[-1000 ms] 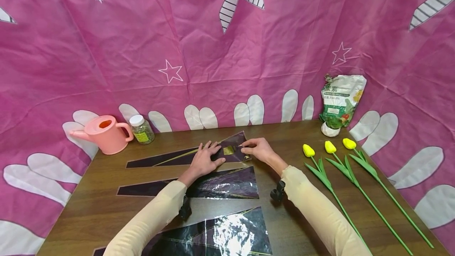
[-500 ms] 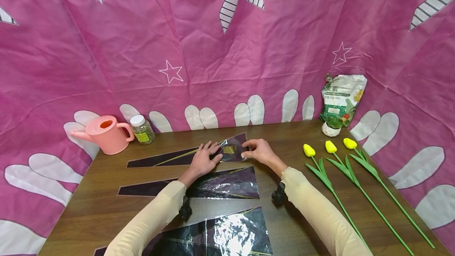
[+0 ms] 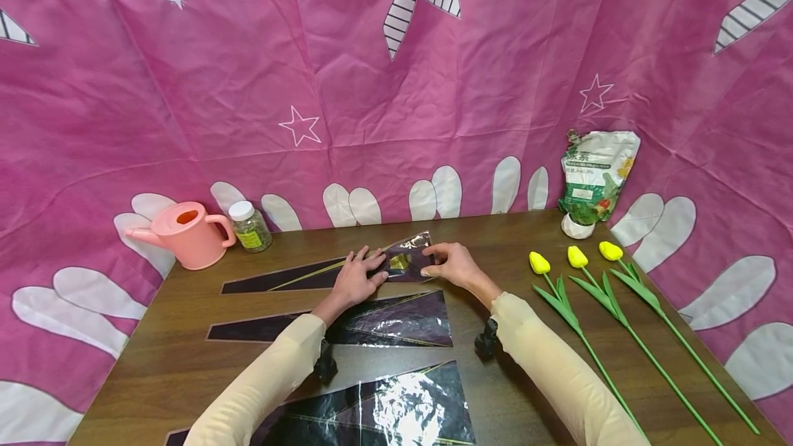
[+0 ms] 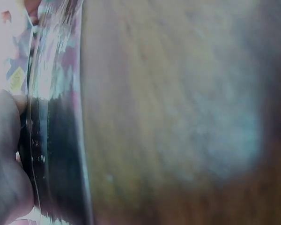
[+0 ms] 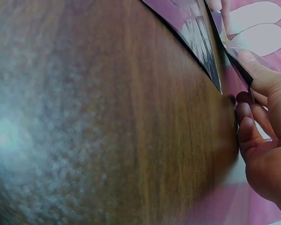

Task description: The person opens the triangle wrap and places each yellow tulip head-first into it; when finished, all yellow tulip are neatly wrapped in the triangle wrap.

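Note:
The farthest of three tapered, black-and-clear plastic flower sleeves lies across the table, with a gold patch near its wide right end. My left hand rests on this sleeve left of the patch, fingers spread. At the wide end my right hand pinches the edge between thumb and fingers. The right wrist view shows that edge bent up under the thumb, the other fingers curled below. A second sleeve lies just nearer, partly under the left forearm; its shiny film shows beside the left hand in the left wrist view.
A third sleeve lies at the front. Three yellow artificial tulips lie along the right side. At the back stand a pink watering can, a white-capped jar and a green-and-white bag on a small white base.
My right fingers have shifted from the film's surface to a pinch on the sleeve's right edge, and the film there has creased and caught the light. My left hand stays in place.

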`<action>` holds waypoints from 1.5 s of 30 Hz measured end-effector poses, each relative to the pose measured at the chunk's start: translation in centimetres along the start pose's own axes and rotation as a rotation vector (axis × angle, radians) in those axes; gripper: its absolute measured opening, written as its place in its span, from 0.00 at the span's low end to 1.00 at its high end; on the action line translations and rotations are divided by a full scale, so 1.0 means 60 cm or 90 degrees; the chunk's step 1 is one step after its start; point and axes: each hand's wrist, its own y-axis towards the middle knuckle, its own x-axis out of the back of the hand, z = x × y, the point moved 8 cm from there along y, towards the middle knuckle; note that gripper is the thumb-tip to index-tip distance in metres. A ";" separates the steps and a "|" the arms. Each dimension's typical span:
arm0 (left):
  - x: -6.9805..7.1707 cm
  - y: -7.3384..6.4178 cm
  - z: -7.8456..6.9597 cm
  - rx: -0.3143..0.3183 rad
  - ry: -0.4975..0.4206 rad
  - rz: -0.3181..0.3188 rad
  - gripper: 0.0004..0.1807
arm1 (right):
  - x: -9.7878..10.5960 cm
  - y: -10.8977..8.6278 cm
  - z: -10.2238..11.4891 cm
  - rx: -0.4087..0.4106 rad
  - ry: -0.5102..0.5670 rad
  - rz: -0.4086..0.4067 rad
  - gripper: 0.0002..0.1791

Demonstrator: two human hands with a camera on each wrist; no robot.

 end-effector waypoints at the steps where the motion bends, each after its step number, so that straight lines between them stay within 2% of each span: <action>1: 0.000 0.000 0.001 0.006 -0.004 0.000 0.27 | 0.000 0.000 0.000 0.004 -0.004 0.001 0.23; 10: 0.002 0.001 0.004 0.018 -0.018 -0.004 0.26 | 0.000 0.001 0.005 0.046 -0.038 0.005 0.24; 21: 0.008 0.010 0.006 0.040 -0.038 0.022 0.25 | 0.002 0.002 0.003 0.017 -0.038 0.013 0.23; 30: 0.009 0.012 0.009 0.062 -0.036 -0.021 0.21 | -0.001 0.003 0.005 0.032 -0.042 0.012 0.22; 38: 0.008 0.003 0.007 0.046 -0.063 -0.046 0.16 | -0.007 -0.001 0.010 0.045 -0.047 0.027 0.22; 41: 0.011 -0.001 0.003 0.030 -0.068 -0.057 0.15 | -0.011 -0.002 0.012 0.066 -0.082 0.033 0.21; 45: 0.016 -0.005 0.002 0.018 -0.084 -0.072 0.14 | -0.015 -0.005 0.018 0.117 -0.175 0.035 0.22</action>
